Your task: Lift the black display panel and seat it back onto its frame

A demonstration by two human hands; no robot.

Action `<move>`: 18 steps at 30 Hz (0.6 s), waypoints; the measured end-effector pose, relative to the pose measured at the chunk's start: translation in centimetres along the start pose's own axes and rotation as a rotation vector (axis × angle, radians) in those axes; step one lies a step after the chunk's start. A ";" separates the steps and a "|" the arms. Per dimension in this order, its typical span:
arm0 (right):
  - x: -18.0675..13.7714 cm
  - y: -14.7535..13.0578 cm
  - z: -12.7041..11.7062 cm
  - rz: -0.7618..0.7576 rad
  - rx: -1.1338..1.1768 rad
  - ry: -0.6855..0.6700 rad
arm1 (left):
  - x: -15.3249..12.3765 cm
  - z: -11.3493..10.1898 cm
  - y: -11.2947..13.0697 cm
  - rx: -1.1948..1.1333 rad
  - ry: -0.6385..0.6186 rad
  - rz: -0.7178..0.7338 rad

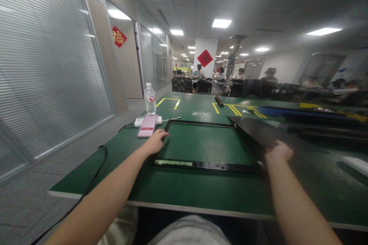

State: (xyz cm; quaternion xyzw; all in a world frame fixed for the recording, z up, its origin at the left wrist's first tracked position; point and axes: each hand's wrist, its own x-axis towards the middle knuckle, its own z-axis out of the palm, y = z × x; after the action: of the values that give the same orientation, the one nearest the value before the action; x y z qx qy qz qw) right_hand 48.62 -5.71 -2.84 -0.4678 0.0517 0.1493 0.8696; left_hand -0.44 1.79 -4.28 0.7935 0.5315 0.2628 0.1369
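A thin black rectangular frame [201,123] lies on the green table, with the tabletop showing through its middle. Its near bar carries a green strip at the left. My left hand [156,141] is closed around the frame's left side. On the right, my right hand [278,152] grips the edge of a dark flat panel [253,132], which is tilted up along the frame's right side. That panel is blurred, so I cannot tell whether it touches the frame.
A phone [147,126] lies by a white power strip [138,122], with a water bottle [150,99] behind. Yellow tape [235,110] marks the far tabletop [198,101]. Dark and blue long parts [287,111] lie at right, near a white object [356,165]. People sit beyond.
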 end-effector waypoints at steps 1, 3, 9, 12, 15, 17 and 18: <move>0.2 0.1 0.0 0.035 -0.002 0.013 | 0.0 0.0 0.0 0.002 -0.001 -0.001; 0.5 0.1 -0.2 0.119 -0.010 0.047 | 0.0 0.0 0.1 0.006 -0.004 -0.006; 1.8 0.4 -0.5 0.339 -0.082 0.067 | 0.0 -0.1 0.0 0.003 -0.014 -0.006; 2.5 0.9 -0.7 0.323 -0.107 -0.007 | 0.0 -0.2 0.1 0.000 -0.014 -0.013; 3.0 1.2 -0.8 0.277 -0.101 -0.066 | 0.0 -0.2 0.1 -0.023 -0.004 -0.017; 3.1 1.2 -0.8 0.278 -0.109 -0.054 | -0.1 -0.2 0.1 -0.045 0.006 -0.017; 3.0 1.1 -0.8 0.282 -0.105 -0.044 | -0.1 -0.2 0.1 -0.053 0.010 -0.015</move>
State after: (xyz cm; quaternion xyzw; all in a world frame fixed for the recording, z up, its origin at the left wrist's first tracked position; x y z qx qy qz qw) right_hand 51.22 -5.20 -4.88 -0.4973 0.0898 0.2827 0.8153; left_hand -0.50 1.65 -4.14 0.7842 0.5310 0.2799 0.1573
